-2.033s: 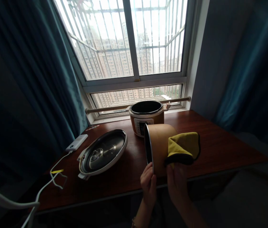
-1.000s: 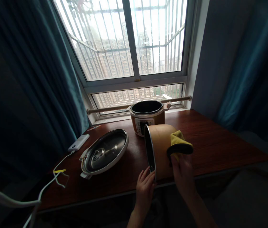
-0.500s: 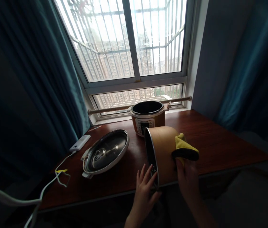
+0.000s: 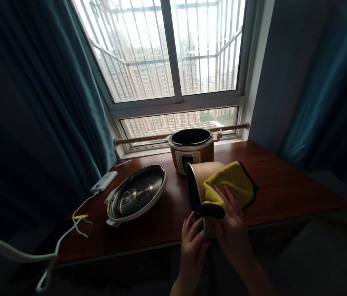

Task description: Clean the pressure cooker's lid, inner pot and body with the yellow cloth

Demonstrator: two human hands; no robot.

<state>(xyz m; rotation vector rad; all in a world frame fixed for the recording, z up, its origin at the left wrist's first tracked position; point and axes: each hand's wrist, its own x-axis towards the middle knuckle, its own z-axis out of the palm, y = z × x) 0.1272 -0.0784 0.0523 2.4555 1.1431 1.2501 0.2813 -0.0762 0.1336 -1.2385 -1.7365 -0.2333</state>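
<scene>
A gold inner pot (image 4: 203, 172) with a dark inside lies on its side at the table's front edge, its mouth facing left. My left hand (image 4: 192, 240) is closed on the lower part of its rim, fingers at the opening and thumb outside. Against the pot's outer wall, my right hand (image 4: 231, 222) presses a yellow cloth (image 4: 233, 183) with dark edging; a dark fold of it hangs near the rim. The cloth covers much of the pot's side. Just behind stands the cooker body (image 4: 175, 158), upright and without a lid, with a control panel in front.
A round lid (image 4: 144, 193) lies inner side up on the left of the wooden table (image 4: 284, 181). Beyond it are a white power bank (image 4: 104, 182) and a white cable (image 4: 65, 233) with a yellow tie. A barred window (image 4: 176, 53) and a rail (image 4: 142, 139) lie behind.
My right hand and the cloth have moved left along the pot toward its rim, and the cloth has spread out. My left hand has shifted slightly right and closed more on the rim.
</scene>
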